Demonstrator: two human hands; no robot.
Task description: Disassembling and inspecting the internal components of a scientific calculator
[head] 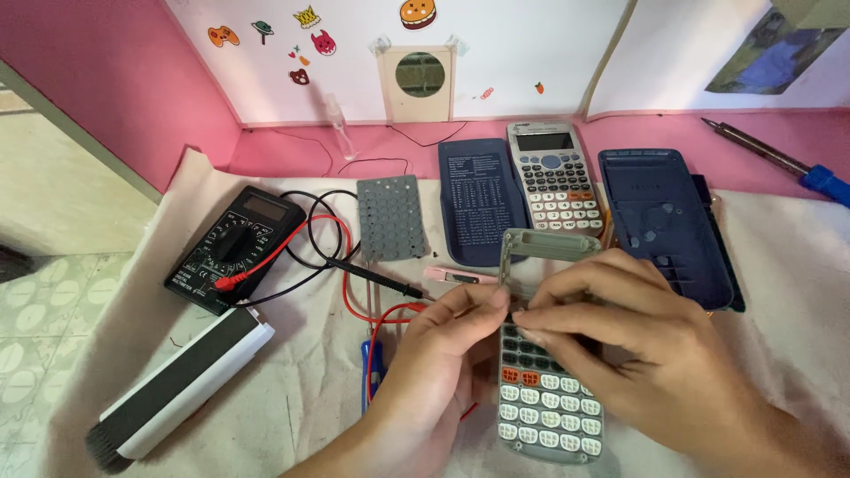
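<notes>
Both hands hold a grey calculator front shell (549,389) over the cloth-covered worktop (301,389): left hand (443,354) grips its left edge, right hand (620,345) pinches across the middle. Probably a reassembly step; aligning the keys with their openings calls for a delicate touch.

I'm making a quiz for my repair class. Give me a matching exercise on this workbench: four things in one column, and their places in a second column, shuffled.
Things:
1. multimeter
2. grey key mat
3. soldering iron
4. calculator front shell

Places:
A. far right, on the pink ledge
B. held between the left hand and the right hand
C. left side of the cloth, with red and black leads
D. flat on the cloth, just right of the multimeter's leads

Pairs: 1-C, 2-D, 3-A, 4-B
</notes>
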